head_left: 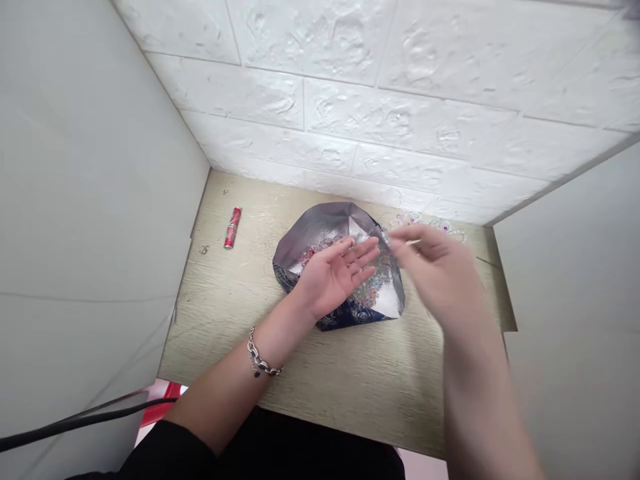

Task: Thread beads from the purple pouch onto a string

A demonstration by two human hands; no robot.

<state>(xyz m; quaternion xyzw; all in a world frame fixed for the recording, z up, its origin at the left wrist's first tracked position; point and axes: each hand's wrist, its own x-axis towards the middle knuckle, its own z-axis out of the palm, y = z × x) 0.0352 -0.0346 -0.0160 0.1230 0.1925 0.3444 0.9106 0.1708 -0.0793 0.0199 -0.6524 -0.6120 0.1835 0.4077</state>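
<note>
My left hand point(336, 277) lies palm up with its fingers stretched out over an open silvery foil bag point(320, 230) that holds several small coloured beads. A chain bracelet point(260, 360) circles that wrist. My right hand point(435, 267) hovers just right of the bag and is smeared by motion; its fingers seem pinched on something thin and pale that I cannot make out.
The bag rests on a small wooden table point(240, 313) boxed in by a white brick-pattern wall and grey side panels. A red tube point(233, 227) lies at the back left, with tiny metal bits near it. Clear beaded pieces point(450, 230) lie at the back right.
</note>
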